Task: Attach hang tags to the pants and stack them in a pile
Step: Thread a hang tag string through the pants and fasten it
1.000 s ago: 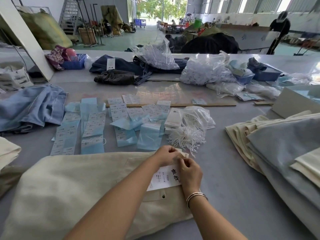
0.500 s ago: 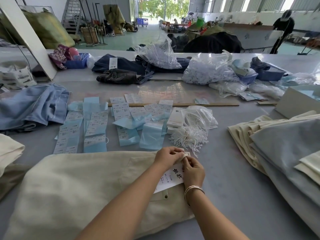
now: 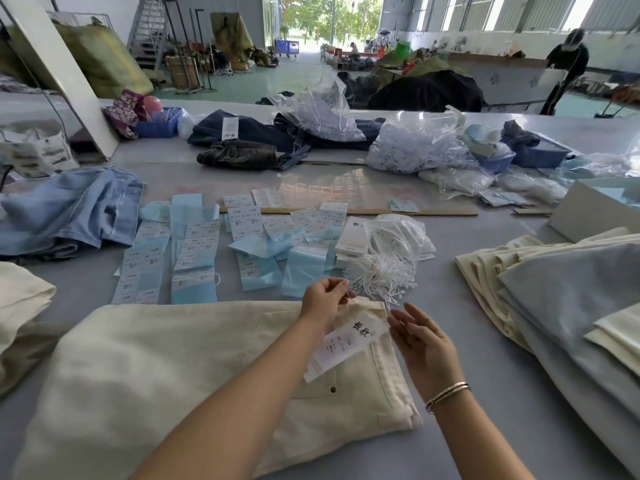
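Cream pants lie folded across the near table, waistband toward the right. A white hang tag with dark characters rests on the waistband. My left hand pinches the tag's thin string at the top edge of the waistband. My right hand hovers just right of the tag, fingers spread and relaxed, holding nothing. A bunch of white tag strings lies just beyond the hands.
Blue and white label sheets spread over the middle of the table. A pile of cream and grey-blue pants sits at the right. Light blue denim lies at the left, cream cloth at the near left. Bags of strings stand further back.
My right hand has let go of the tag and drawn away to the right, fingers opening. My left hand stays at the waistband's top, pinching the string.
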{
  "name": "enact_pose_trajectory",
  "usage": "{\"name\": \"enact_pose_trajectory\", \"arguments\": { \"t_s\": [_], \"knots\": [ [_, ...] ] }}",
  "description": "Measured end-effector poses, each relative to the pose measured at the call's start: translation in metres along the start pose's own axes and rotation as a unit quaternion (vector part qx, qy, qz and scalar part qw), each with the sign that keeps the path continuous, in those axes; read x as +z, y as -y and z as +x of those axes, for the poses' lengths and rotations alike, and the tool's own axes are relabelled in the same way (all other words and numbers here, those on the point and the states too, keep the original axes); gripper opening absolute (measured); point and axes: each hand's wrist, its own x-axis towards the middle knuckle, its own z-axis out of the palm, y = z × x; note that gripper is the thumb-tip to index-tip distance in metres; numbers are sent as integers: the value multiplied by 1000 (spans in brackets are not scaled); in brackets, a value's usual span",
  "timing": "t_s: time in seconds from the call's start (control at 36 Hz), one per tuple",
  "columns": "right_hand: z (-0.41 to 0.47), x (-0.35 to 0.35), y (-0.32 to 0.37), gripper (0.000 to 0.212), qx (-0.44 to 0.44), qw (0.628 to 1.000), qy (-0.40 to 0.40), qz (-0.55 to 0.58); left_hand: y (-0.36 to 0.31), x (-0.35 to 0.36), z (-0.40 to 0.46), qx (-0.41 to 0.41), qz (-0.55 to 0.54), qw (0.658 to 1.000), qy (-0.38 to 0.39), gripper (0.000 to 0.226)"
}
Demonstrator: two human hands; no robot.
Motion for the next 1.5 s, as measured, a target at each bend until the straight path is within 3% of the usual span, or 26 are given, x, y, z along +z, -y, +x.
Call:
{"name": "enact_pose_trajectory", "arguments": {
  "t_s": [0.14,0.22,0.33,0.47,0.61,0.72,0.83,0.94,1.08,1.5],
  "knots": [
    [-6,16,12,48,9,996,85,-16,2,6,-23,40,4,993,112,14],
    [-7,27,13,44,23,992,121,-33,16,6,-34,50,6,984,170,16],
    [-5,35,6,41,35,989,135,-46,30,-7,-34,77,45,988,124,21],
    [4,37,-6,24,-12,987,96,-125,37,-17,-33,58,-8,989,134,21],
    [21,38,-18,19,-106,962,65,-245,40,-16,-33,66,-22,990,121,18],
    [28,35,-31,23,-92,968,51,-226,42,-15,-34,74,-23,990,116,14],
    [28,29,-47,33,-49,990,45,-122,45,-13,-34,92,-10,988,124,16],
    [26,23,-55,33,-69,995,4,-65,48,-11,-33,107,23,987,120,17],
    [26,18,-57,30,-93,993,-12,-77,52,-10,-31,119,46,984,123,19],
    [26,16,-57,31,-74,995,38,-56,54,-10,-28,106,9,986,126,19]
  ]
}}
